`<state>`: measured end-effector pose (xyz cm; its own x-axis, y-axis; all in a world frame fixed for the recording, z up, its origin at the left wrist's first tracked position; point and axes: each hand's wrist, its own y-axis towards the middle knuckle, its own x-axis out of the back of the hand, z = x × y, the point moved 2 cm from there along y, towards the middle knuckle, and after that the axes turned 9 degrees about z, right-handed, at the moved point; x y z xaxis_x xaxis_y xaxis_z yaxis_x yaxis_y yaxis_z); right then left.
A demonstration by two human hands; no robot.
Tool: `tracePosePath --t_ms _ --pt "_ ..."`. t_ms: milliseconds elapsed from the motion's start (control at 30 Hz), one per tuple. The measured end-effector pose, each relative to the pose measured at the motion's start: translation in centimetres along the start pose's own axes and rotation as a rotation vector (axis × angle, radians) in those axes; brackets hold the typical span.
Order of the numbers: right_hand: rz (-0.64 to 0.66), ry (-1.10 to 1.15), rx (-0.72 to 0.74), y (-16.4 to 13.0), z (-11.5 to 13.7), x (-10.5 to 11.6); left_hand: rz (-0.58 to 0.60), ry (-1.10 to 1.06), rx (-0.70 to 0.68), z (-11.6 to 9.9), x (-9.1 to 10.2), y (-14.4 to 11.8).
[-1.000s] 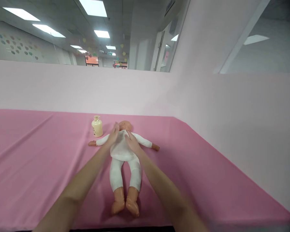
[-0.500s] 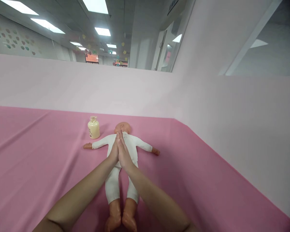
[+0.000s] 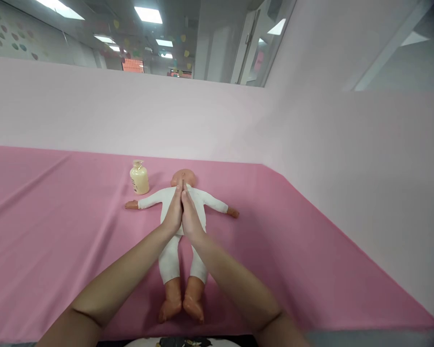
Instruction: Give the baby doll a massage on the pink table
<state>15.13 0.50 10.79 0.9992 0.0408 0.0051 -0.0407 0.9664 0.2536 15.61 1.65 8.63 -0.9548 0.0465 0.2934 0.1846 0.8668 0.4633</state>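
Note:
My left hand (image 3: pixel 173 212) and my right hand (image 3: pixel 191 218) are pressed palm to palm, fingers stretched out flat and pointing away from me. No object shows between them. Behind and below them a baby doll (image 3: pixel 169 262) in a white suit lies on its back, arms spread and feet towards me. The hands hide the middle of its torso and part of its face. Whether they touch the doll I cannot tell. A pump bottle (image 3: pixel 140 179) of pale yellow liquid stands beyond the doll's outstretched arm on the left.
A pink padded surface (image 3: pixel 50 250) lies under the doll, with creases on the left. White walls (image 3: pixel 112 115) rise at the back and right. Above the back wall, a mirror or window (image 3: pixel 217 43) shows ceiling lights and a door.
The view has tipped down, so the doll and bottle sit higher in the picture and the near edge of the pink surface shows. My hands remain together, now more evenly aligned.

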Motion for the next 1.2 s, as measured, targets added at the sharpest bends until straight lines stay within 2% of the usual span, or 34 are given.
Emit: tracePosePath --t_ms 67,133,200,267,300,367,433,533,600,800,1000,1200 --pt "0.13 0.086 0.127 -0.8 0.7 0.9 -0.1 -0.041 0.014 -0.9 0.0 -0.1" --pt "0.161 0.126 0.216 -1.1 1.2 1.0 -0.176 -0.096 0.031 -1.6 0.6 -0.3" --pt "0.059 0.135 0.216 -1.0 1.5 0.2 -0.111 -0.157 0.029 -2.1 1.6 -0.5" --pt "-0.143 0.128 0.149 -0.6 1.3 -0.7 0.074 -0.202 0.001 -2.3 2.5 -0.8" --pt "-0.221 0.114 0.117 -0.4 1.1 -0.9 0.112 -0.211 -0.011 -2.4 3.1 -0.9" --pt "-0.265 0.074 0.086 -0.2 0.8 -0.8 0.144 -0.221 -0.023 -2.5 3.9 -1.0" --pt "-0.183 0.045 0.097 -0.1 0.7 0.1 0.167 -0.215 -0.025 -2.6 4.3 -0.8" --pt "0.012 0.036 0.139 -0.3 0.9 1.8 0.196 -0.174 -0.008 -2.7 4.7 -0.3" --pt "0.078 0.045 0.159 -0.5 1.2 2.4 0.186 -0.142 0.002 -2.6 4.9 0.1" --pt "0.076 0.081 0.153 -1.0 1.9 2.2 0.145 -0.081 -0.056 -2.1 5.6 0.4" --pt "0.083 0.063 0.16 -1.1 2.3 2.8 0.196 -0.077 -0.06 -3.1 6.0 0.2" --pt "0.101 0.041 0.207 -1.3 2.8 2.8 0.174 -0.021 -0.075 -3.6 6.3 0.1"
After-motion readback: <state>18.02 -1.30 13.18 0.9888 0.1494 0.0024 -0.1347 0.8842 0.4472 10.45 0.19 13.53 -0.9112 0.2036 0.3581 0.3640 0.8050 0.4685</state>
